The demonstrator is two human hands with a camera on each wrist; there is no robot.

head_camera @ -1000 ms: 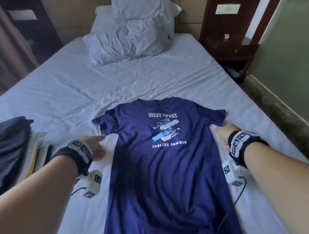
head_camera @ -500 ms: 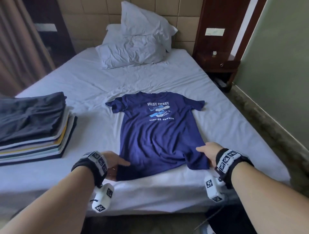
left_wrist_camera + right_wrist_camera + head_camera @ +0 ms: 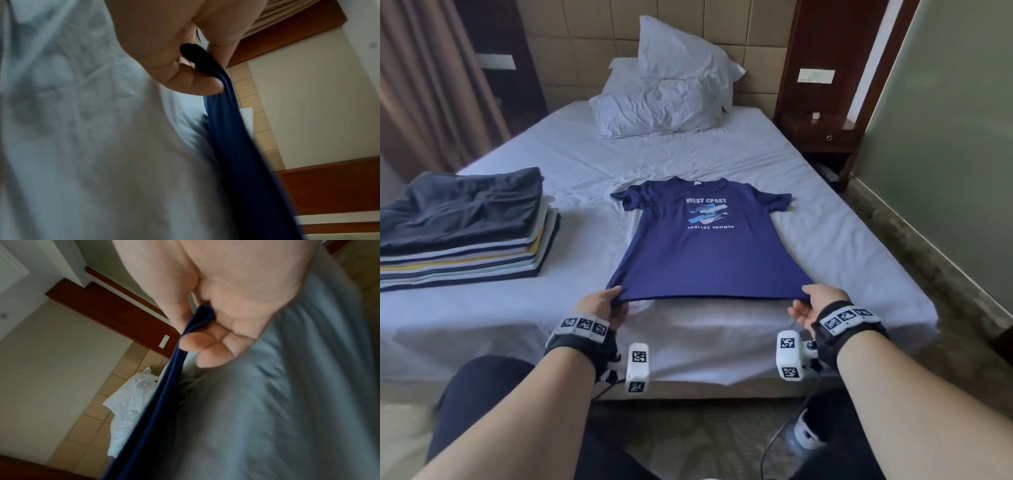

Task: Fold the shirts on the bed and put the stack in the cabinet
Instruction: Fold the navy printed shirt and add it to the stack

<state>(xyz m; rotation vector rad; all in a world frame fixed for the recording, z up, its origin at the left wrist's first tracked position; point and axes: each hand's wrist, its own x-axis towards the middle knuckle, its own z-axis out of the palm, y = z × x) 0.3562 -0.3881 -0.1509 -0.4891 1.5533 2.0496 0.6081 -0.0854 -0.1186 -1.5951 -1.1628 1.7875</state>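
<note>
A navy blue T-shirt (image 3: 702,246) with a white and light-blue chest print lies face up on the white bed (image 3: 825,246), collar toward the pillows. My left hand (image 3: 606,303) pinches its bottom-left hem corner and my right hand (image 3: 813,301) pinches the bottom-right corner, lifting the hem off the sheet near the foot edge. In the left wrist view the blue shirt (image 3: 230,129) runs out from between thumb and fingers (image 3: 191,84). The right wrist view shows the same shirt (image 3: 164,386) pinched in curled fingers (image 3: 209,350). A stack of folded shirts (image 3: 465,233) sits at the bed's left side.
Two white pillows (image 3: 664,92) lean at the headboard. A dark wooden nightstand (image 3: 822,137) stands to the right of the bed, beside a green wall (image 3: 945,137). Brown curtains (image 3: 424,89) hang at the left. My legs are at the bed's foot.
My hands slid from the shirt's sides near the sleeves down to its hem and took hold of both bottom corners, now raised and pulled taut. My view backed away toward the bed's foot.
</note>
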